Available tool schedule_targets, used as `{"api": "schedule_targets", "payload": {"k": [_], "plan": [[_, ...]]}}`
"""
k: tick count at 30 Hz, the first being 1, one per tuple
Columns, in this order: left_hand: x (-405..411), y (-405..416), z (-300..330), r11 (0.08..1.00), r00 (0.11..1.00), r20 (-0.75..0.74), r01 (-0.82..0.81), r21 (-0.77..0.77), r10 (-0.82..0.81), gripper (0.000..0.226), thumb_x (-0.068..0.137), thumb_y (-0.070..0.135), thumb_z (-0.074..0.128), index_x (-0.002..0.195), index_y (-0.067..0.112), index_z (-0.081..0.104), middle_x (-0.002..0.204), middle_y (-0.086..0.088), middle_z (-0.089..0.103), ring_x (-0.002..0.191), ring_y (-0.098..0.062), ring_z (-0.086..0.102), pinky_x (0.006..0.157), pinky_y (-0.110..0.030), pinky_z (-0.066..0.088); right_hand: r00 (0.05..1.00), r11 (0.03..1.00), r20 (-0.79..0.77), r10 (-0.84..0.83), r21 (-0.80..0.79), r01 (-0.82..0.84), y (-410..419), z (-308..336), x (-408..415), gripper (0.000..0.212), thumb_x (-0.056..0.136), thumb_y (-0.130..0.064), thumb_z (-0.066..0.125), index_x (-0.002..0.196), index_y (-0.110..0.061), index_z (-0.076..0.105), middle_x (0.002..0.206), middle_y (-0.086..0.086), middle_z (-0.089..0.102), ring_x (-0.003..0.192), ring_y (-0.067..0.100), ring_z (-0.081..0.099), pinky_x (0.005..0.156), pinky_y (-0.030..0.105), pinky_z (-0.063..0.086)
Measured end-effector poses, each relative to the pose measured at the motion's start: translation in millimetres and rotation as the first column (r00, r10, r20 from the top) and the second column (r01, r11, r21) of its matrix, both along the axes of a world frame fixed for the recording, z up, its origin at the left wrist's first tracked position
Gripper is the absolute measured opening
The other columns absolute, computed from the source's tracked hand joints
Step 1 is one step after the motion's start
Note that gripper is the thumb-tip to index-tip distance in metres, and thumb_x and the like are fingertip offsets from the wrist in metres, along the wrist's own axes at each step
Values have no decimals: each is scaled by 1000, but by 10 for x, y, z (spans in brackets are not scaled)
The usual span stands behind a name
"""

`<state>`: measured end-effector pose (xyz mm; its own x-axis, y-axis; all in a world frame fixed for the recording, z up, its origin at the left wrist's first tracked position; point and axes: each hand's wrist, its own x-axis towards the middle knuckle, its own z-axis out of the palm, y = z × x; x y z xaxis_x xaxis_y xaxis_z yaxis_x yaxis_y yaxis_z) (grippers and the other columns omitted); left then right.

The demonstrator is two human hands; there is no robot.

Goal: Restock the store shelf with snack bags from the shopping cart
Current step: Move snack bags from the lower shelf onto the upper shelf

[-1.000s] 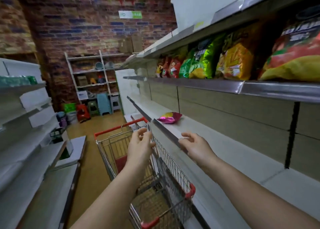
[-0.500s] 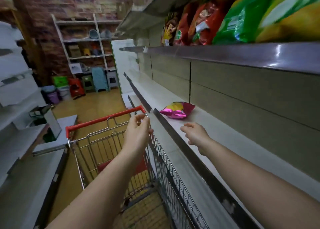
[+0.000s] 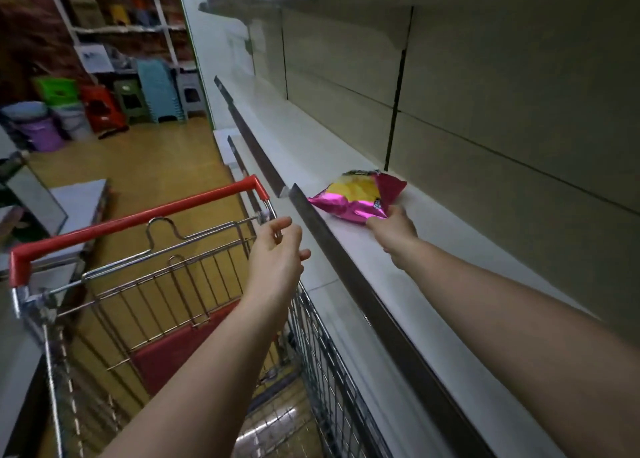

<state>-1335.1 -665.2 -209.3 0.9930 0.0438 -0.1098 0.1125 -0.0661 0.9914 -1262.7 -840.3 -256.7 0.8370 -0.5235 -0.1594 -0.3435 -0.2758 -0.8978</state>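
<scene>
Running along the right, the white shelf [image 3: 346, 146] carries a single pink snack bag [image 3: 356, 196] lying flat near its front lip, while the shopping cart [image 3: 194, 270] stands just beside it. The right hand [image 3: 393, 229] has its fingers pinched on the bag's near corner; sliding it back and squaring it would seat it well. The left hand [image 3: 277, 256] hovers half-open, empty, over the cart rim.

Dim aisle w/ yellowish wood floor [image 3: 166, 166], brick wall [image 3: 31, 38] at 10 o'clock, white rack [image 3: 114, 28] & stacked plastic stools [image 3: 157, 90] at 11, beige back panels [image 3: 502, 87] at 2.
</scene>
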Motion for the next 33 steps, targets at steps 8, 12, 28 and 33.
{"api": "schedule_targets", "payload": {"k": [8,12,28,33], "plan": [[261,-157,-109,999,999,-33,41,9,-40,31,99,28,44,129,19,47,119,-5,58,95,-17,60,88,-34,48,1000,998,-1,-29,60,29,-67,-93,429,43,87,-20,53,128,-13,44,78,1,45,56,13,37,46,23,27],[270,-152,-211,998,996,-73,46,37,-43,29,99,23,43,128,19,48,122,-7,56,96,-18,60,90,-36,48,997,997,16,-74,9,74,-116,-129,495,36,88,-8,56,123,-8,54,106,12,60,91,28,60,72,24,45],[52,436,69,935,902,-418,-50,-350,-109,77,88,66,39,133,4,45,114,-19,59,106,-35,58,91,-49,47,906,956,375,195,134,-261,283,606,-801,29,86,9,48,72,-15,57,73,4,54,71,17,51,67,24,48],[-394,946,297,884,862,-408,90,-458,-299,92,76,76,46,132,3,46,117,-21,63,101,-34,63,75,-44,51,848,930,405,342,-16,-367,676,840,-1734,26,86,9,52,76,-14,58,77,3,56,74,12,51,74,20,42]]}}
